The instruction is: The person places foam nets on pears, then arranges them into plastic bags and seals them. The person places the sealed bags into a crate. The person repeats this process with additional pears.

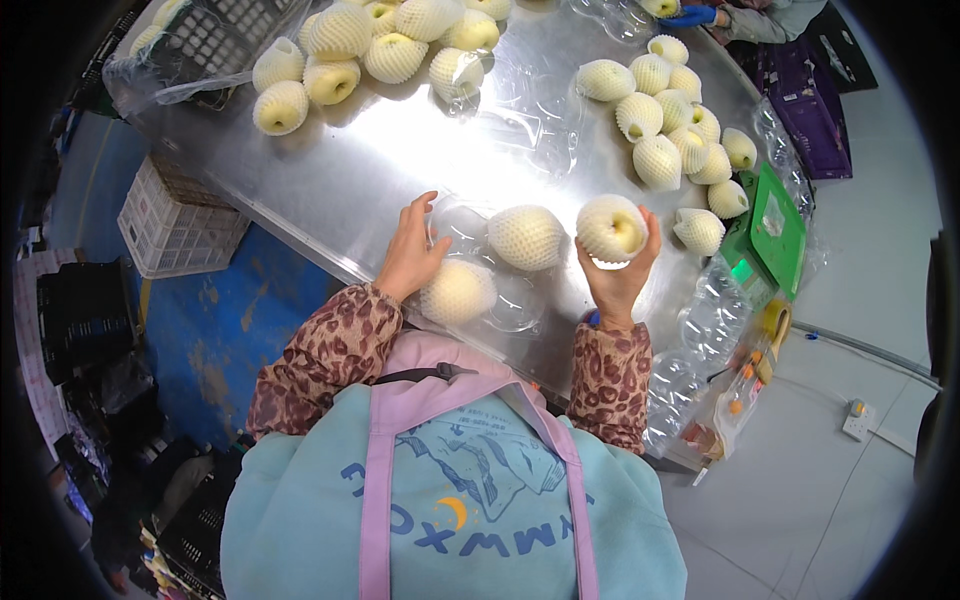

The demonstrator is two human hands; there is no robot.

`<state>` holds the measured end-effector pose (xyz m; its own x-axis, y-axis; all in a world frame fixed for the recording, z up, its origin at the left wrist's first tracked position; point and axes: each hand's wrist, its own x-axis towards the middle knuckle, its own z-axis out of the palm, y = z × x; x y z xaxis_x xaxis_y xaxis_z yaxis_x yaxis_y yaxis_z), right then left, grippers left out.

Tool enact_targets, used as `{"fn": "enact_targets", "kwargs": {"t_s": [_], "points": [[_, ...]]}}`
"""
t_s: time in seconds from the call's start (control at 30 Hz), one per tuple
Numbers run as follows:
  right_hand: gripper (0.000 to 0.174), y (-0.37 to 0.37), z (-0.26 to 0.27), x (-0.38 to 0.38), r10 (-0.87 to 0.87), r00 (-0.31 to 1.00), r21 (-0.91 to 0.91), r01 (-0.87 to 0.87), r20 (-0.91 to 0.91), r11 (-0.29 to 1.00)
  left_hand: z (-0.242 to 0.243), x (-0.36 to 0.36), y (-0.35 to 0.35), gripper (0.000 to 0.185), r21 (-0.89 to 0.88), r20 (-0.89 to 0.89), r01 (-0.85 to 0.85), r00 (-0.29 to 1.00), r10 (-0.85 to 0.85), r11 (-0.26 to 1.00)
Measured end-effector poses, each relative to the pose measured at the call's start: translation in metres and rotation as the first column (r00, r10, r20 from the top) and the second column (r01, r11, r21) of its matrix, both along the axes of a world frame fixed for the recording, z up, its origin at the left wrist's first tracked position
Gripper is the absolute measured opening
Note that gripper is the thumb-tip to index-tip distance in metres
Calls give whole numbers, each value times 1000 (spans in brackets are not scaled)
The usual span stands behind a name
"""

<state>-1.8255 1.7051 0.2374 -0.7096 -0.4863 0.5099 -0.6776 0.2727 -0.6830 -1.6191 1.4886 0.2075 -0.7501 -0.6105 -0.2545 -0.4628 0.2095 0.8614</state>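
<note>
My right hand (621,274) holds a pale yellow fruit (611,229) in a white foam net sleeve, its stem hollow facing up. Left of it, a clear plastic moulded tray (517,300) lies on the steel table. Two sleeved fruits sit in the tray, the upper one (527,238) towards the right and the lower one (457,292) close to the table's near edge. At the tray's left side, my left hand (412,253) has its fingers apart, with the thumb just above the lower fruit. Whether it touches the tray is hard to tell.
Sleeved fruits lie grouped at the back left (341,45) and right (667,112) of the steel table (330,180). A green scale (776,232) and more clear trays (712,307) line the right edge. Another person's blue-gloved hand (690,15) is at the far right. A white crate (176,221) stands left.
</note>
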Motion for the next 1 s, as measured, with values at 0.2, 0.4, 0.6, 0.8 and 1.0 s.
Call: {"fn": "enact_targets", "kwargs": {"t_s": [0.2, 0.4, 0.6, 0.8, 1.0], "points": [[104, -26, 12, 29, 204, 979, -18, -204, -14, 979, -1, 2, -3, 62, 40, -25, -9, 1000, 10, 999], [114, -74, 46, 61, 355, 853, 113, -425, 384, 898, -3, 1, -3, 59, 139, -44, -61, 997, 68, 988], [95, -118, 35, 74, 375, 900, 450, -437, 223, 779, -25, 4, -4, 57, 251, -80, -105, 988, 129, 962], [84, -125, 12, 72, 415, 907, 703, -338, 66, 626, -21, 5, -4, 53, 317, -61, -88, 992, 113, 944], [92, -132, -3, 67, 424, 901, 783, -327, 91, 528, -35, 8, -1, 53, 366, -125, -41, 988, 93, 930]]}}
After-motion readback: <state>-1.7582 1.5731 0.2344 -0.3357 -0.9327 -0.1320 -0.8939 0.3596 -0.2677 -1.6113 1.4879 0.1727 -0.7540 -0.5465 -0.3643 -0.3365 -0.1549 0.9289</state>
